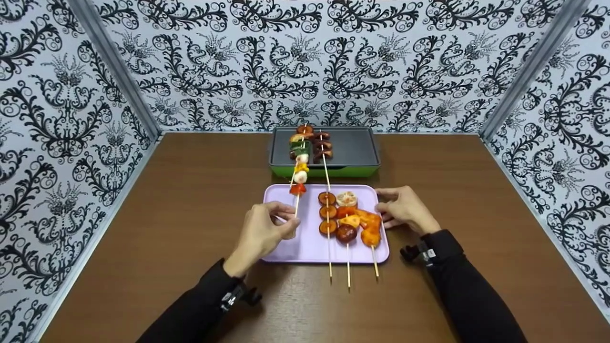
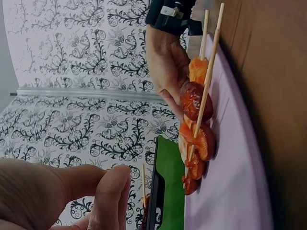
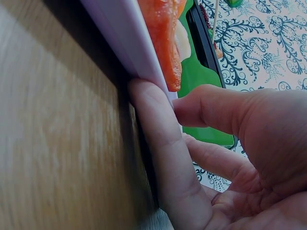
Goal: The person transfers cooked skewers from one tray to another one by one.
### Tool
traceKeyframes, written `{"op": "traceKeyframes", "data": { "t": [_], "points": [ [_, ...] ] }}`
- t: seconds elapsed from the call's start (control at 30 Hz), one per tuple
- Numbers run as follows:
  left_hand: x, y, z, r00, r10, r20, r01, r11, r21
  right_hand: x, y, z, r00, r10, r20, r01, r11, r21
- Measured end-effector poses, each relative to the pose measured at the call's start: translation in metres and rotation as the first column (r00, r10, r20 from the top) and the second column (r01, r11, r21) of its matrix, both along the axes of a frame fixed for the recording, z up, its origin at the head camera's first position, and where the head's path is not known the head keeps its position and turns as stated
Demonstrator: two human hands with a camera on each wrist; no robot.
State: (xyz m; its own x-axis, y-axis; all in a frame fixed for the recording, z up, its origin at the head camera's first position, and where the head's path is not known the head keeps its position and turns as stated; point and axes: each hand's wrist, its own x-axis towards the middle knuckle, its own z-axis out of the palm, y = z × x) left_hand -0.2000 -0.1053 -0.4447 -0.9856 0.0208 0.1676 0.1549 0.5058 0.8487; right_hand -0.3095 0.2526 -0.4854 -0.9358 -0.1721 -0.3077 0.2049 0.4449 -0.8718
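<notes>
My left hand [image 1: 259,232] pinches the bare stick end of a food skewer [image 1: 300,177] between thumb and fingers. That skewer carries red, white, yellow and green pieces, and its far end overlaps the grill plate [image 1: 355,145] in the head view. My right hand [image 1: 406,208] grips the right edge of a lilac tray [image 1: 305,245], thumb [image 3: 199,105] on the rim and a finger along its underside. Resting on the tray are a skewer of round slices [image 1: 327,212], a mixed skewer with a glossy brown mushroom [image 1: 346,234] and an orange glazed meat skewer [image 1: 371,231].
Behind the tray stands the grill's green base [image 1: 340,171]. Dark brown pieces on a skewer [image 1: 322,145] lie on the plate, the stick reaching the tray. Sticks overhang the tray's front edge. Patterned walls [image 1: 286,62] enclose the wooden table [image 1: 190,200].
</notes>
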Motion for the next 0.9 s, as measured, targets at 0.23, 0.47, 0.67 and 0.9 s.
{"op": "traceKeyframes", "data": {
  "t": [0.23, 0.47, 0.67, 0.9],
  "points": [
    [0.009, 0.004, -0.007, 0.999, -0.042, 0.026, 0.042, 0.999, -0.012, 0.000, 0.006, 0.000, 1.000, -0.024, -0.003, 0.024, 0.999, 0.035],
    [0.017, 0.006, -0.010, 0.998, -0.069, 0.013, 0.070, 0.997, -0.026, -0.001, 0.005, 0.003, 1.000, -0.023, -0.011, 0.024, 0.999, 0.039],
    [0.027, 0.006, -0.017, 0.997, -0.075, 0.026, 0.076, 0.997, -0.025, -0.001, 0.001, 0.002, 1.000, -0.012, -0.001, 0.012, 0.999, 0.040],
    [0.036, 0.006, -0.026, 0.992, -0.099, 0.075, 0.097, 0.994, 0.041, -0.002, -0.001, 0.001, 1.000, -0.003, 0.010, 0.003, 1.000, 0.016]
  ]
}}
